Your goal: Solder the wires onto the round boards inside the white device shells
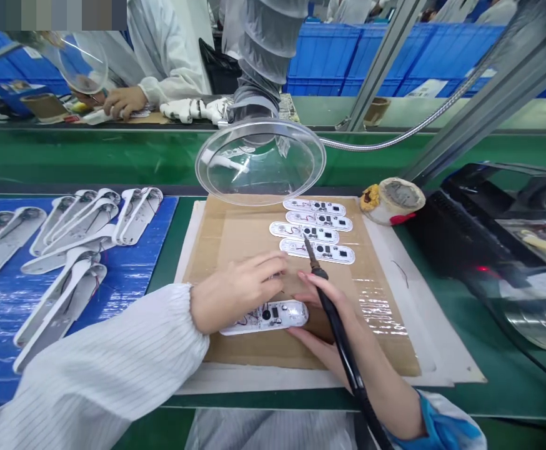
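Note:
My right hand (343,325) grips a black soldering iron (336,319), its tip pointing up and away over the far boards. Thumb and fingers of that hand also reach the right end of a white oblong circuit board (280,314) lying on the cardboard. Above this board's left part is my left hand (240,290), fingers bent and drawn together; whatever they pinch is hidden. The hand covers some of the board, where thin wires show. Farther back lie several similar white boards (317,252) with black parts, in a column.
A cardboard sheet (235,237) covers the bench middle. Over its far edge hangs a clear fume hood (261,162). White plastic shells (67,300) lie on blue film at left. A tip-cleaning pot (397,200) and black soldering station (460,231) stand right. Opposite, a co-worker's hand (125,102) shows.

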### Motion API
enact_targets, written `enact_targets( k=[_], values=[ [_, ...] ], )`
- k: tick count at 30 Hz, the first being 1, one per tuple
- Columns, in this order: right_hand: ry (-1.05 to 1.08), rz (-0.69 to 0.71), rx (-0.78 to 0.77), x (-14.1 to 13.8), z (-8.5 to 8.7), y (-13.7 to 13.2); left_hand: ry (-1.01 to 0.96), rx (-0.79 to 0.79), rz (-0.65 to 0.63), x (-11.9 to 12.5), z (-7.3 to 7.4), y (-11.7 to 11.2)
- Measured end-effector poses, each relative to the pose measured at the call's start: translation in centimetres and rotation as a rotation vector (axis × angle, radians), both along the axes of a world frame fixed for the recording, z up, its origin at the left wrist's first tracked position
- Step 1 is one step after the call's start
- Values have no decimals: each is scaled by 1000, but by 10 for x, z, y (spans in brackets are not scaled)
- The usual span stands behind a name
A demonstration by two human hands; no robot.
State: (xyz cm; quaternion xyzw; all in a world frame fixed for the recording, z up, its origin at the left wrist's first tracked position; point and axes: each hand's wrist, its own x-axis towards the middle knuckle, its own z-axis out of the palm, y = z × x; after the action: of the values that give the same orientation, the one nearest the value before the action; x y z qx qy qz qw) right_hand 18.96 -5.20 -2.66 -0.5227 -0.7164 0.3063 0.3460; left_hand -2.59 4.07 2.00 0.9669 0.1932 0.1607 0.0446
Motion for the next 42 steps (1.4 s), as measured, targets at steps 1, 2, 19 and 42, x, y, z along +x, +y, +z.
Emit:
enact_targets(
  k=[1, 2, 19, 42],
  values=[
    [3, -28, -11, 0, -2, 0, 1, -4, 12, 4, -6, 2],
    [8, -48, -10, 0, -4, 0, -6, -17, 42, 7, -10, 1],
    [368, -526, 573, 31, 21, 3, -258, -251, 472, 23, -18, -48],
    [332, -314, 343, 32, 12, 0, -168, -182, 478, 26, -18, -48]
  ],
)
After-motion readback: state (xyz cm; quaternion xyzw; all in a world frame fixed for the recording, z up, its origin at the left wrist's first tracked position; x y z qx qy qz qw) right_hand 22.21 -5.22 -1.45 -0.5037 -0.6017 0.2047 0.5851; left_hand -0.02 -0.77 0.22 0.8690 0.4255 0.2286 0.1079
